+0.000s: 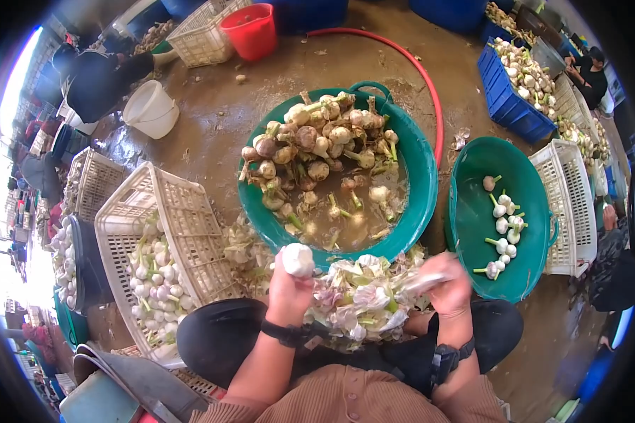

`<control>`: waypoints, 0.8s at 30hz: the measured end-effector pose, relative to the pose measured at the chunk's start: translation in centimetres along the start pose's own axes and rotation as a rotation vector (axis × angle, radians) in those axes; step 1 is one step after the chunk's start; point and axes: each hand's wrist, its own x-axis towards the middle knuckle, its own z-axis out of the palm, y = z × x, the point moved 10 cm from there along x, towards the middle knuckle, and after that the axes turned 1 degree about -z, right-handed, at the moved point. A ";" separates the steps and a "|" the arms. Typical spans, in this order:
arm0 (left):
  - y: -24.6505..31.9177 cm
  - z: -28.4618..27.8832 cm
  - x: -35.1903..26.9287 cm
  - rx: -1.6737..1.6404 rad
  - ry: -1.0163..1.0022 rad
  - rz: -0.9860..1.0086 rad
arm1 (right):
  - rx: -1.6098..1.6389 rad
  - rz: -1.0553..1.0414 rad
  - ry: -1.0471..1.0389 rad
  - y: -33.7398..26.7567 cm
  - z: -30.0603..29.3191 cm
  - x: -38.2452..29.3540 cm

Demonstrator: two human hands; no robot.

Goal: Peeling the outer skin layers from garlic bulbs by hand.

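My left hand point(290, 293) grips a white garlic bulb point(298, 259) by its underside, just over the near rim of a round green tub point(426, 195). Motion blurs my right hand point(447, 285), which pinches a pale strip that looks like garlic skin point(420, 281). Between the hands, a heap of peeled-off garlic skins point(368, 304) lies against the tub. Unpeeled garlic bulbs point(317, 143) fill the tub's far side, and several sit in its murky water point(317, 232). To the right, a green flexible bucket point(471, 211) holds several cleaned bulbs point(502, 224) with short stems.
At left, a tilted white plastic crate point(190, 222) contains cleaned garlic. A white bucket point(151, 109), red bucket point(250, 31) and red hose point(423, 74) stand or lie on the wet floor. A blue crate point(513, 100) heaped with garlic is at right. Other people point(592, 79) sit nearby.
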 end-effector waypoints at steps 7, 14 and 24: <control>2.5 3.4 -2.0 0.651 0.120 0.466 | -0.256 0.341 0.024 13.1 3.9 3.4; 7.0 0.3 -3.5 0.404 0.328 0.616 | 0.403 0.108 -0.393 1.8 8.4 10.2; 2.3 0.4 0.9 0.584 0.287 0.388 | -1.919 0.370 -0.140 20.4 -6.6 22.1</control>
